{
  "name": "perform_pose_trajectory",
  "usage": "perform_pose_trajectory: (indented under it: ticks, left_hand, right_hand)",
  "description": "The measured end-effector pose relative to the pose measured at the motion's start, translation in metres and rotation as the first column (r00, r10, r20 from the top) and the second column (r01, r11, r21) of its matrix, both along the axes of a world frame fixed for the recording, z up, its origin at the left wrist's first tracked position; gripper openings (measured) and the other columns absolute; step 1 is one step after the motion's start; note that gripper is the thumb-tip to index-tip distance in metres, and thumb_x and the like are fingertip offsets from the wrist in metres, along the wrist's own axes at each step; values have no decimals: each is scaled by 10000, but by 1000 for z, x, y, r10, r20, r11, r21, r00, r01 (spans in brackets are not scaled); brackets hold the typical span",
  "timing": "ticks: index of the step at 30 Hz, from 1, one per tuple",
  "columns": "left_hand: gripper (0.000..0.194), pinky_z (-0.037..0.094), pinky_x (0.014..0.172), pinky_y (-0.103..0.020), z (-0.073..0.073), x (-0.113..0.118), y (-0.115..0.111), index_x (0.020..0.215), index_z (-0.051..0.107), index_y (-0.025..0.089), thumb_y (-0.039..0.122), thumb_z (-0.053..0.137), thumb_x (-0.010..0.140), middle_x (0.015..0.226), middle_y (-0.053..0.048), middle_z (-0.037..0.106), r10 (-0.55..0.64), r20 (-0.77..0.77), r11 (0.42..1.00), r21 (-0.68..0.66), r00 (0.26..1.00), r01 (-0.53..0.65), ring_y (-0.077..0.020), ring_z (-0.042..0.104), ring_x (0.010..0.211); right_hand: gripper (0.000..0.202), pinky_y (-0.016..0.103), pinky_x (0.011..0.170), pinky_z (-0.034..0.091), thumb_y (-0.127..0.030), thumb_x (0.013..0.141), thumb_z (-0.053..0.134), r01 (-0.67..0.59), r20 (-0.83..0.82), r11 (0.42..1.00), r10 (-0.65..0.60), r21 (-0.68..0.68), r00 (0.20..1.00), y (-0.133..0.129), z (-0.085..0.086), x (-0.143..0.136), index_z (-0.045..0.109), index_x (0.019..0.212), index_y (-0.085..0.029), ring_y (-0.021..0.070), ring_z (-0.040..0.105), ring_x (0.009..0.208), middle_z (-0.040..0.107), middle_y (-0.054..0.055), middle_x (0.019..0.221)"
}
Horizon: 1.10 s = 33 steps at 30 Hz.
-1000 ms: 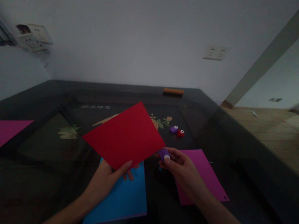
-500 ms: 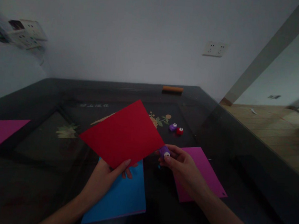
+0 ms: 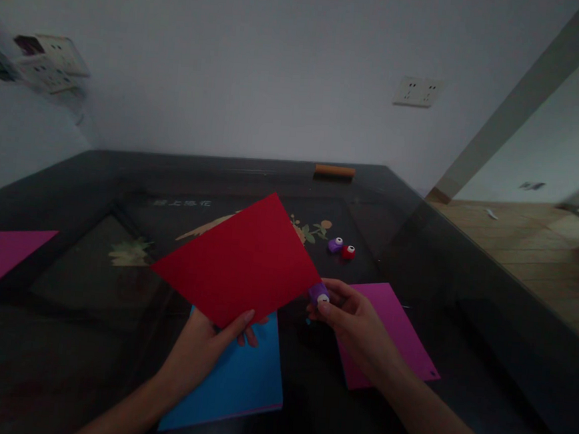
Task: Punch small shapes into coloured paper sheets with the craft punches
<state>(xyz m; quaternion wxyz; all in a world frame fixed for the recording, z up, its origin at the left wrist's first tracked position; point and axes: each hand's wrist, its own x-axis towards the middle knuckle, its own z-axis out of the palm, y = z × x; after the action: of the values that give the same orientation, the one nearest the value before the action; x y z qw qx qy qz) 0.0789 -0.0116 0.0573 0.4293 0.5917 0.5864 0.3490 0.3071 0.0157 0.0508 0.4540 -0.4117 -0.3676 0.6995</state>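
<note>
A sheet of red paper (image 3: 241, 257) is pinched at its near edge by my left hand (image 3: 216, 345), thumb on top, and held tilted above the table. My right hand (image 3: 351, 322) grips a small purple craft punch (image 3: 319, 293) with a white button, the thumb on the button. The red sheet's right corner meets the punch; whether it sits inside the slot I cannot tell. Under my left hand lies a stack of blue paper (image 3: 251, 381). Beneath my right wrist is a magenta sheet (image 3: 386, 318) with a small dark mark at its near right corner.
Beyond my right hand stand another purple punch (image 3: 335, 245) and a red punch (image 3: 348, 252). More pink paper (image 3: 6, 255) lies at the far left. An orange-brown bar (image 3: 334, 172) rests at the back of the dark glossy table (image 3: 121, 371), before the wall.
The red sheet has shifted slightly right, its corner a little further against the purple punch. Both hands keep their holds.
</note>
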Motion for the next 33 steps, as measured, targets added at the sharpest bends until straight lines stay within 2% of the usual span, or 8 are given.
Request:
perform_pose_trajectory:
  ticks: [13, 18, 23, 33]
  left_hand:
    - [353, 509, 666, -287, -5, -2, 1, 645, 677, 172, 420, 516, 837, 725, -60, 737, -56, -35, 998, 36, 998, 57, -184, 641, 637]
    - [316, 504, 602, -266, -5, 0, 0, 705, 675, 165, 403, 513, 835, 658, -40, 721, -96, -30, 995, 15, 995, 96, -165, 622, 573]
    - [334, 498, 587, -254, -4, 0, 0, 614, 645, 174, 400, 523, 827, 634, -37, 712, -114, -22, 993, -14, 993, 114, -163, 625, 569]
    - [287, 495, 579, -265, -1, 0, 3, 742, 676, 160, 391, 523, 816, 535, -7, 658, -121, -15, 991, -52, 993, 120, -166, 617, 529]
  right_hand:
    - [379, 328, 755, 502, -252, 607, 807, 44, 12, 999, -44, 15, 999, -1, 4, 1, 657, 954, -215, 166, 632, 793, 682, 32, 928]
    - [363, 291, 733, 498, -221, 609, 803, 46, 26, 999, -46, 11, 999, -3, 8, -1, 666, 946, -217, 148, 624, 800, 681, 18, 930]
    - [375, 297, 710, 491, -243, 612, 805, 37, 61, 999, -39, 22, 997, -2, 4, 1, 663, 958, -212, 148, 617, 773, 676, 21, 907]
    - [402, 322, 732, 475, -270, 613, 801, 38, 71, 999, -39, 4, 997, 0, 1, 1, 671, 991, -224, 141, 612, 734, 679, 13, 881]
